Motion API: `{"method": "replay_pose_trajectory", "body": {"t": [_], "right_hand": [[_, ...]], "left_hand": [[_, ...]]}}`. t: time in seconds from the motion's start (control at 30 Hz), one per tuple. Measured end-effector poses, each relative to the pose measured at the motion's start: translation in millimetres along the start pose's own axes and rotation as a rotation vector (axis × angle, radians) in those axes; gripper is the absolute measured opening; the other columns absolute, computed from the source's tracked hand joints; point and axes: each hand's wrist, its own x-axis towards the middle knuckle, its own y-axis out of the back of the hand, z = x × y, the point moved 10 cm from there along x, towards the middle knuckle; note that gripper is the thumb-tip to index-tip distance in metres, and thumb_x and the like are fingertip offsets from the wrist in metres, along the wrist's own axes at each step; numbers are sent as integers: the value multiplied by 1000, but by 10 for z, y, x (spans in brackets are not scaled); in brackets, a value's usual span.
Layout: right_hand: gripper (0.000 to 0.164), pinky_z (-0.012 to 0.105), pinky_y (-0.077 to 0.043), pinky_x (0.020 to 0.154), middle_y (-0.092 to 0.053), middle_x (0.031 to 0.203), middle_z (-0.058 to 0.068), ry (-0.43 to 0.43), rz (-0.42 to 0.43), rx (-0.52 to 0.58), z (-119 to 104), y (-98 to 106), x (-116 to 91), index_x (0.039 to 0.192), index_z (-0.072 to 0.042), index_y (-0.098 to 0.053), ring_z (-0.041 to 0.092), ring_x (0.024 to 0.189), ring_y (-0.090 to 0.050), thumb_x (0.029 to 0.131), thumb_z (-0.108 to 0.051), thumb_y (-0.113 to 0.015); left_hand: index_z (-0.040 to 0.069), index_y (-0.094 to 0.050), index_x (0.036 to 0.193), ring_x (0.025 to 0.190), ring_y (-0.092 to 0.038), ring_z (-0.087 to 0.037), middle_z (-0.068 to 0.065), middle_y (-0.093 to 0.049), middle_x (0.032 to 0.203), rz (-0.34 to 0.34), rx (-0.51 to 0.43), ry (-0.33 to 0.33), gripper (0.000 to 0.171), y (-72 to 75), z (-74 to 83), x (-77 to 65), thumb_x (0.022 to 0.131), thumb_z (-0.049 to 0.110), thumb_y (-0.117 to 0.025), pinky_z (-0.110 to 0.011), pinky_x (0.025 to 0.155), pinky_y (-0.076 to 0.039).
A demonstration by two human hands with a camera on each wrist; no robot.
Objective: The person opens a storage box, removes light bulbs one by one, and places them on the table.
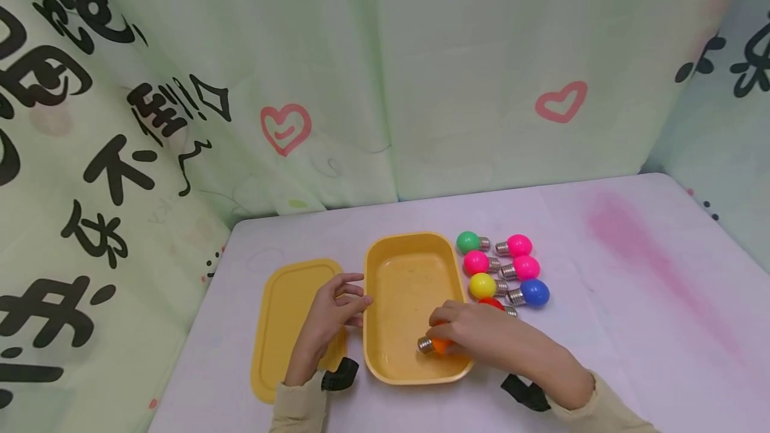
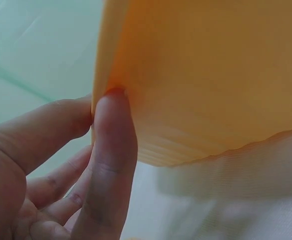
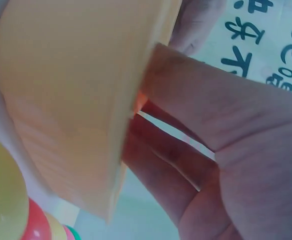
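Observation:
A yellow plastic box [image 1: 409, 272] stands in the middle of the table. My left hand [image 1: 338, 306] pinches its left rim; in the left wrist view the thumb and a finger [image 2: 115, 150] meet either side of the wall. Reaching over the right rim, my right hand [image 1: 475, 327] holds an orange light bulb [image 1: 442, 345] low inside the box, its metal screw base pointing left. In the right wrist view the box wall [image 3: 71, 110] hides most of that bulb and the fingertips.
Right of the box lie several coloured bulbs, among them green [image 1: 468, 242], yellow [image 1: 482, 285], blue [image 1: 534, 293] and a red one [image 1: 493, 303] partly behind my right hand. A yellow lid [image 1: 277, 326] lies left of the box. A printed curtain [image 1: 385, 85] hangs behind the table.

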Motion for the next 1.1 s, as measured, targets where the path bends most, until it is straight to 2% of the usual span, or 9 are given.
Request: {"method": "replay_pose_trajectory", "body": {"t": [0.2, 0.33, 0.5, 0.67, 0.77, 0.93, 1.1], "right_hand": [[36, 28, -59, 84, -69, 114, 0, 28, 68, -88, -14, 185, -77, 113, -20, -74, 19, 107, -63, 82, -2, -77], [33, 29, -59, 85, -69, 115, 1, 5, 110, -87, 13, 292, -131, 115, -17, -73, 19, 108, -63, 83, -10, -79], [34, 30, -60, 81, -68, 114, 2, 6, 207, -106, 59, 452, -262, 114, -13, -73, 20, 107, -63, 82, -17, -80], [38, 34, -59, 86, -68, 114, 2, 18, 252, -146, 134, 517, -401, 116, -14, -73, 21, 108, -63, 79, -19, -82], [39, 33, -59, 86, -67, 114, 1, 6, 274, -130, 204, 540, -487, 116, -16, -73, 20, 108, -62, 78, -20, -83], [41, 32, -61, 79, -66, 116, 2, -49, 259, -93, 342, 542, -611, 116, -18, -73, 20, 106, -63, 77, -24, -83], [39, 36, -61, 79, -66, 118, 4, -115, 230, -84, 452, 520, -711, 116, -18, -73, 24, 108, -64, 78, -22, -82]], "left_hand": [[6, -55, 134, 69, -64, -18, -11, -62, 103, 9, -1, 6, 50, 27, -8, -20, 89, 13, -75, -31, 63, -61], [7, -56, 134, 70, -64, -18, -11, -62, 102, 16, 3, 7, 49, 51, -6, -44, 89, 13, -75, -31, 63, -61], [7, -56, 134, 70, -64, -18, -11, -63, 103, 19, 15, 3, 49, 44, 14, -53, 89, 13, -75, -32, 64, -61], [6, -56, 133, 70, -65, -18, -12, -62, 102, 10, 15, -3, 49, 19, 21, -42, 89, 12, -74, -34, 64, -61], [6, -56, 134, 68, -65, -18, -11, -62, 102, 11, 17, 0, 49, 13, 14, -30, 89, 12, -74, -33, 64, -61], [6, -55, 135, 67, -64, -18, -11, -62, 103, 20, 36, -1, 49, 11, 6, -12, 90, 12, -73, -33, 63, -61], [6, -55, 135, 68, -65, -19, -12, -63, 104, 17, 44, 1, 49, -1, 22, -21, 90, 13, -74, -34, 64, -61]]}}
